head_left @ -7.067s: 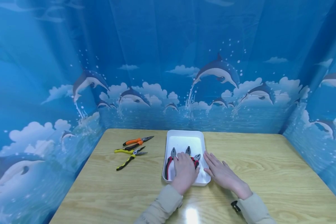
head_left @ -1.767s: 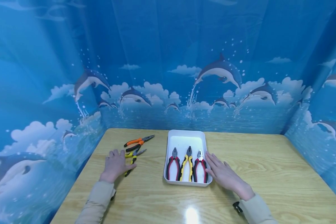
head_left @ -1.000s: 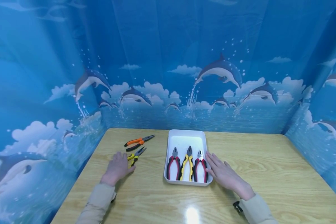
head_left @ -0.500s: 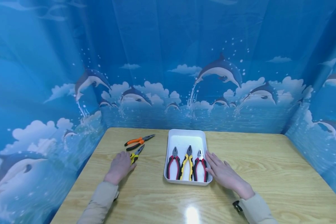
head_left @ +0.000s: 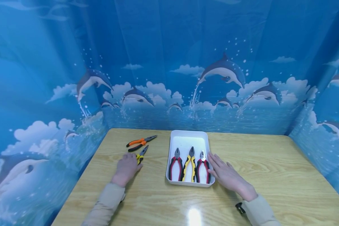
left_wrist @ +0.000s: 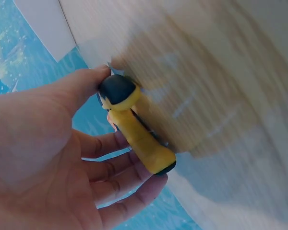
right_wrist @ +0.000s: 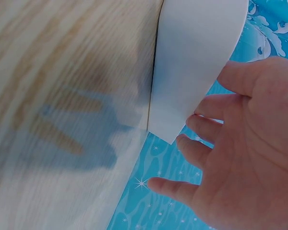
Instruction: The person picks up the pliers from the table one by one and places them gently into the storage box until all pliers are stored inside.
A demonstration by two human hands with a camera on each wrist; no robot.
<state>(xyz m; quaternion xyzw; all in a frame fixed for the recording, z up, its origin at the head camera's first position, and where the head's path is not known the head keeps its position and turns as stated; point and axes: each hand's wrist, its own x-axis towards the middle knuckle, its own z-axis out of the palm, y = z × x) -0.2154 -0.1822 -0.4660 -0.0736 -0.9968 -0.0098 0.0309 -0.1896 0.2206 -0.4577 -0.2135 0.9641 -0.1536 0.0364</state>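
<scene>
My left hand (head_left: 126,168) grips yellow-and-black long-nose pliers (head_left: 142,152) at the left of the table, nose pointing away. In the left wrist view their handles (left_wrist: 141,139) lie between my thumb and curled fingers. Against the right wall of the white tray (head_left: 188,134) rests my right hand (head_left: 227,175), fingers straight; in the right wrist view its fingertips touch the tray's side (right_wrist: 192,62). Three pliers lie side by side in the tray: red-and-black pliers (head_left: 176,166), yellow-and-black pliers (head_left: 192,157) and red-and-black pliers with a shiny head (head_left: 202,158).
Orange-and-black long-nose pliers (head_left: 141,142) lie just beyond my left hand. The wooden table (head_left: 158,204) ends at a blue dolphin-print curtain (head_left: 158,62) behind and at both sides.
My left hand has left the tray and its pliers, reached left and gripped the yellow long-nose pliers. Their spread handles have come together, and they have shifted slightly right. My right hand stays put.
</scene>
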